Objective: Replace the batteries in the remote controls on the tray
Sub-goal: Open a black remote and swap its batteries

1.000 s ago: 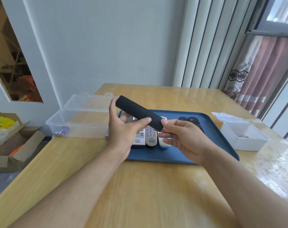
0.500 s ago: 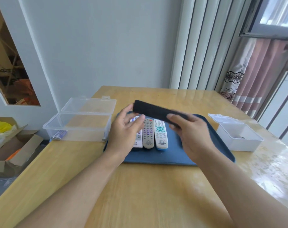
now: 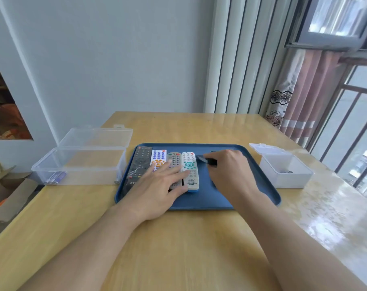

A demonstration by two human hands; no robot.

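1. On a wooden table, straight ahead at twelve o'clock, sits a blue tray holding four remote controls side by side, buttons up.
2. From nine o'clock towards the tray's middle they run: a black remote, a white remote with orange and blue buttons, a grey remote, and a white remote with teal buttons.
3. The left hand lies flat, fingers straight and spread, resting across the lower halves of the grey and teal-button remotes.
4. The right hand has its fingers curled around a black remote body, low over the tray just to three o'clock of the row; only one blurred end shows.
5. At nine o'clock of the tray stands a clear open box with a few purple batteries in its near corner. At three o'clock stands a small white box with something dark inside, too small to identify.
6. Risk, as a judgement: the resting left palm could nudge the tidy row askew, and the dark remote, being set down close beside it, could knock the teal-button one.
7. Whether the dark remote's battery cover is on cannot be told; if loose, it may slip off.
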